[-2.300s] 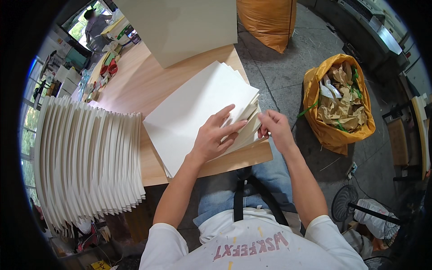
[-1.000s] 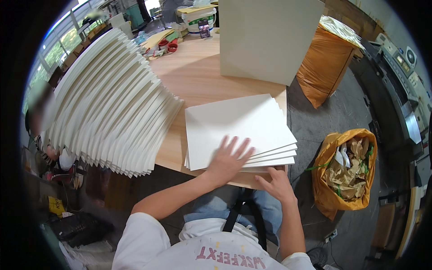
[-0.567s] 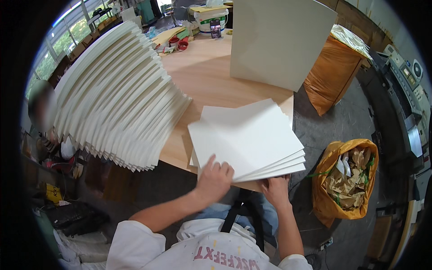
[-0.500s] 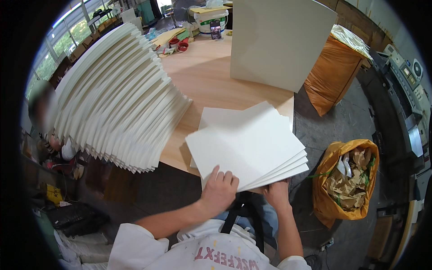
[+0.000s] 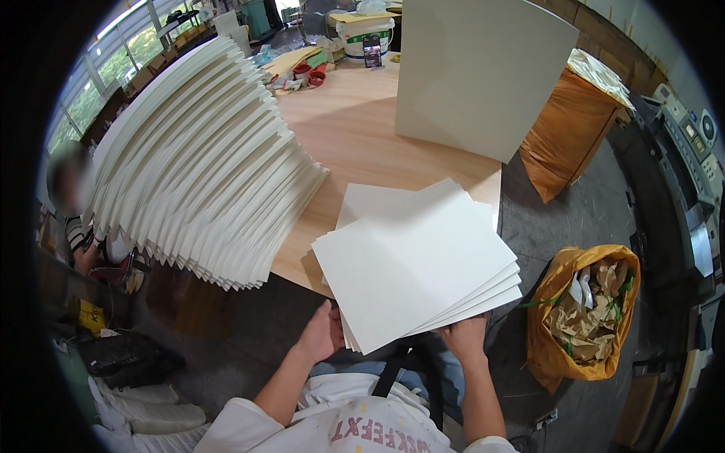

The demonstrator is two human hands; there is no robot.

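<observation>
A fanned pile of white boards (image 5: pixel 419 260) lies at the table's near edge, its sheets turned at different angles and the near corner jutting out toward me. My right hand (image 5: pixel 465 337) grips the pile's near right edge from below, with most of its fingers hidden under the boards. Beside the near left edge is my left hand (image 5: pixel 322 334), fingers stretched up and palm turned to the boards; whether it touches them is hard to see. To the left rises a tall, leaning stack of white boards (image 5: pixel 204 166).
A large pale panel (image 5: pixel 476 83) stands upright at the table's (image 5: pixel 340 113) far right. Behind are a white bucket (image 5: pixel 355 41), a phone (image 5: pixel 372 53) and red tape rolls (image 5: pixel 310 75). Orange sacks (image 5: pixel 566 128) and a yellow bag (image 5: pixel 540 317) of crumpled paper stand right. A person (image 5: pixel 79 249) is at left.
My left hand has left the top board's face and dropped to the pile's left edge. The top board's near corner now reaches closer to me. My right hand stays at the near right edge.
</observation>
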